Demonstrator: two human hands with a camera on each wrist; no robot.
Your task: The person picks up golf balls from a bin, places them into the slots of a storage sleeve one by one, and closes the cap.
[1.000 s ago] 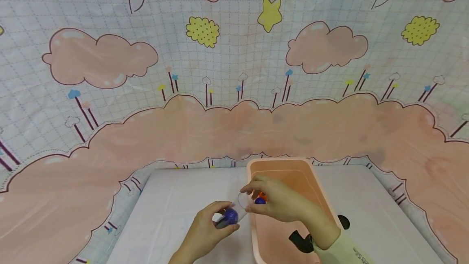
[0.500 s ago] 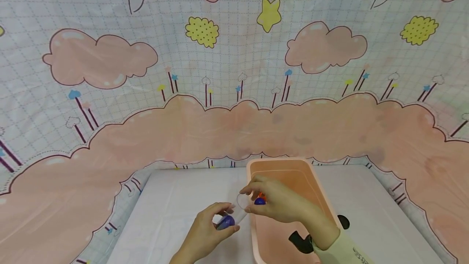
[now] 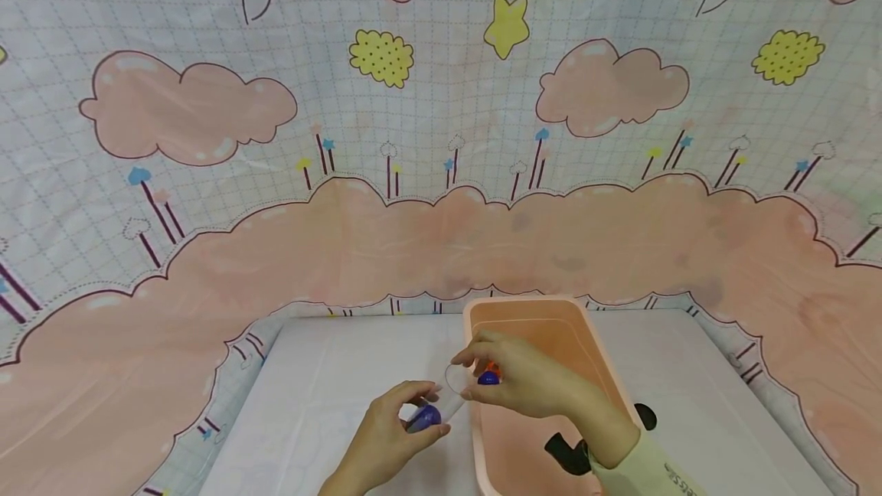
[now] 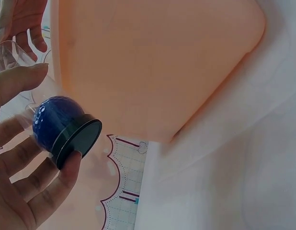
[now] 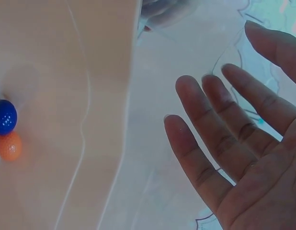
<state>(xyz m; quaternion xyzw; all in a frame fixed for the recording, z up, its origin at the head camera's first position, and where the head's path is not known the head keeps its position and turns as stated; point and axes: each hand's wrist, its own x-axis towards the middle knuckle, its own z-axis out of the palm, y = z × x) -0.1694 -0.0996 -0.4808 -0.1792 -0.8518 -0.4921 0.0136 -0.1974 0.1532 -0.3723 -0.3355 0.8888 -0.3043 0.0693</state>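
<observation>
My left hand [image 3: 386, 431] grips a clear tube [image 3: 451, 406] near its lower end, thumb on one side and fingers on the other. Inside the tube, a dark blue dimpled ball [image 4: 57, 120] sits right against the black end cap [image 4: 83, 139]. The tube tilts, its round mouth up toward my right hand [image 3: 527, 380]. Thumb and fingertips of that hand hold the mouth's rim from opposite sides. In the right wrist view the fingers [image 5: 200, 115] are fairly straight, and the rim shows as a thin line at their tips.
A peach plastic bin [image 3: 482, 450] stands on the white table [image 3: 344, 373], beneath my right arm. In it lie a blue ball [image 5: 4, 116], an orange ball [image 5: 9, 145] and a black curved piece [image 3: 568, 456]. Right of the bin is a black round piece [image 3: 645, 416].
Inside the tube, the blue ball has slid down and left to the capped end, then stayed there. Both hands have hardly moved.
</observation>
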